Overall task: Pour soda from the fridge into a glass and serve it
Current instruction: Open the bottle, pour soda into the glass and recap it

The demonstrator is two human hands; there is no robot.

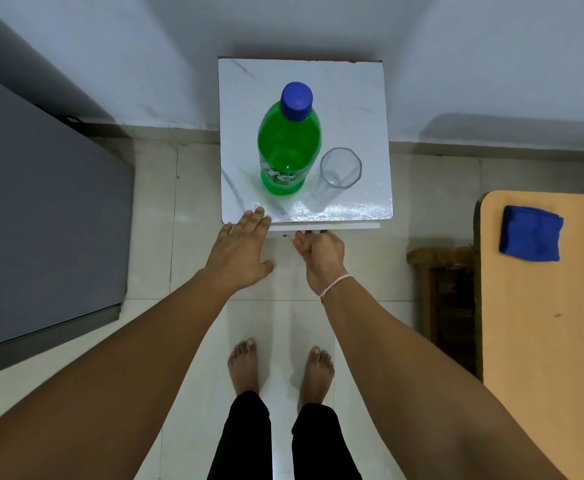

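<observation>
Bottle (pixel 288 147) upright on small white worktop (pixel 352 98), blue cap (pixel 296 100) on, apparently sealed. Glass (pixel 340 168) empty, upright, just beside bottle at its 3 o'clock, a narrow gap between them. Fridge (pixel 41 202) at 9 o'clock of worktop, door closed.

Left hand (pixel 240 249) flat, fingers straight, tips touching the worktop's near edge at about 7 o'clock; grip released, nothing held. Right hand (pixel 321 252) below the near edge at 6 o'clock, fingers curled loosely; appears to hold nothing, though fingertips tuck under the edge and cannot be told for sure.

Judged step: fetching done, bottle and glass staged; pouring not begun.

Next move calls for: one hand clasping bottle body to steady it, other twisting cap off slowly against fizz. Then tilt the bottle toward 3 o'clock, mouth over the glass rim. Glass is light and near the worktop's front edge; may need steadying.

Blue cloth (pixel 530 233) on a tan table (pixel 543 341) at 3 o'clock, well apart.
</observation>
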